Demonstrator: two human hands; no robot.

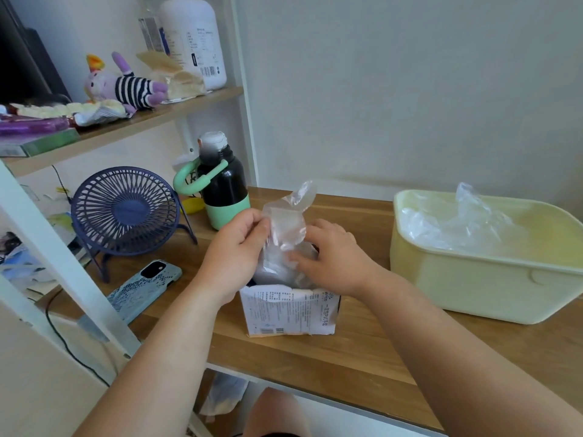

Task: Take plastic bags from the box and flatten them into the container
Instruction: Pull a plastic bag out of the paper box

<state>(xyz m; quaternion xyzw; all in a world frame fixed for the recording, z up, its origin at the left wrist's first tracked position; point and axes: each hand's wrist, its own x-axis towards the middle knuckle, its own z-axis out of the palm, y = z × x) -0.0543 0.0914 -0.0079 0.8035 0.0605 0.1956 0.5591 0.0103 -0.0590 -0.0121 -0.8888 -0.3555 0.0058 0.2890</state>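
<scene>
A navy wire desk fan (126, 212), a black-and-mint bottle (225, 187) and a blue-cased phone (145, 287) crowd the frame's left. A pale yellow plastic container (473, 279) sits at right. At centre, a clear plastic bag (285, 228) rises from the white printed cardboard box (290, 310). The left hand (233, 247) pinches its upper edge and the right hand (334, 257) grips it lower down.

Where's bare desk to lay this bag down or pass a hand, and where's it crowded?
Bare wood lies between the box and the yellow container, and along the front of the desk. Left of the box is crowded: phone, fan, bottle. Left hand and right hand hold the plastic bag over it.
</scene>
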